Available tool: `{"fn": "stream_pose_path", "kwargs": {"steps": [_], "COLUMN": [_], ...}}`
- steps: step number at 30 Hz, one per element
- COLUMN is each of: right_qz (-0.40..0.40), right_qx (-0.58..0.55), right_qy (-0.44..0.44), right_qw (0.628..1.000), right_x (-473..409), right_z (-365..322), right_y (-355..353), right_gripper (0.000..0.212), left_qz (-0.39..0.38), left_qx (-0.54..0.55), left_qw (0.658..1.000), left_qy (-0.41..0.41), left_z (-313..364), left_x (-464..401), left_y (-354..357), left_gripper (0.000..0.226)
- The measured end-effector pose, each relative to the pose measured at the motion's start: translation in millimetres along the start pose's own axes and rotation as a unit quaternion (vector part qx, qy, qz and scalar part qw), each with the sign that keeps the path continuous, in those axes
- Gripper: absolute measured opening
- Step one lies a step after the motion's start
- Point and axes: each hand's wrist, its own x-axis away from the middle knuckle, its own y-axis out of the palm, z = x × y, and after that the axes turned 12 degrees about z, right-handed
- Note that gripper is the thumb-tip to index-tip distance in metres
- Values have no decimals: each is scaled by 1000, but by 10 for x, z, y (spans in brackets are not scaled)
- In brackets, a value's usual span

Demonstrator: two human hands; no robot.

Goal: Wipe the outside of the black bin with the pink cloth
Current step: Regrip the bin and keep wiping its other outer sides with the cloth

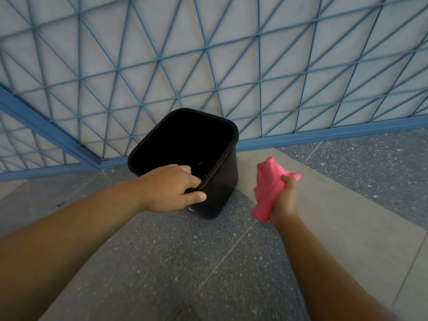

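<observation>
The bin [217,181] stands on the floor [162,251], black, rectangular w/ rounded corners, mouth open upward and tilted toward the camera. It sits just in front of a blue mesh fence [208,54], far rim near the fence's bottom rail [324,135]. Inside is dark; a few small specks show near the right inner wall, too small to tell what they are. The right outer wall and near-right corner are in view; the base looks to rest on the floor, but whether the bin is lifted or leaning on one edge can't be told.

The left hand [171,188] grips the bin's near rim: fingers curl over the edge into the mouth, thumb [196,196] lies straight across the outside of the near wall. Left forearm comes in from lower left.

The cloth [268,186] is pink, bunched up, held in the right hand [283,202] just right of the bin, apart from it, not touching. Fingers wrap round the cloth's middle; one crumpled end sticks up above the fist, the other hangs below it. Right forearm enters from lower right.

Floor is speckled grey stone w/ paler beige bands crossing it, thin joint lines between slabs. Behind the mesh is a pale flat surface.
</observation>
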Motion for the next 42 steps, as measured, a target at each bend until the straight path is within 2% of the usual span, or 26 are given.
{"fn": "stream_pose_path", "kwargs": {"steps": [4, 8, 11, 14, 16, 19, 21, 24, 27, 30, 33, 37, 40, 42], "right_qz": [4, 15, 38, 58, 64, 58, 50, 33, 12, -2, -20, -28, -39, -44], "right_qx": [15, 39, 31, 16, 20, 18, 14, 24, 37, 69, 88, 100, 123, 132], "right_qy": [-13, -35, -37, -24, -26, -26, -25, -26, -29, -39, -42, -55, -61, -64], "right_qw": [1000, 998, 998, 998, 997, 998, 998, 999, 999, 997, 995, 993, 990, 988], "right_x": [114, 227, 295, 293, 295, 344, 367, 407, 432, 387, 358, 328, 338, 340], "right_z": [-69, -149, -162, -159, -153, -155, -151, -141, -148, -156, -179, -127, -73, -26], "right_y": [22, -64, -120, -167, -177, -160, -132, -106, -113, -161, -187, -185, -178, -184], "right_gripper": [49, 55, 54, 57, 57, 54, 54, 56, 55, 56, 57, 60, 66, 60], "left_qz": [-45, -52, -9, -42, -29, 70, 102, 101, 131, 152, 127, 70, 69, 107], "left_qx": [-21, -49, -166, -233, -178, -30, 48, 122, 94, 72, 39, 26, 46, 29], "left_qw": [998, 995, 982, 960, 976, 994, 989, 976, 972, 975, 987, 996, 996, 993], "left_qy": [-27, -63, -91, -150, -122, -75, -91, -149, -172, -145, -94, -48, -43, -32], "left_z": [-169, -350, -476, -455, -307, 34, 291, 522, 566, 565, 530, 462, 461, 470], "left_x": [229, 353, 398, 401, 325, 101, -74, -247, -295, -237, -107, -46, -57, -59], "left_y": [-38, -61, -58, -64, -79, -81, -62, 23, 110, 124, 164, 255, 228, 255], "left_gripper": [19, 22, 52, 76, 85, 77, 71, 76, 64, 48, 50, 79, 66, 63]}}
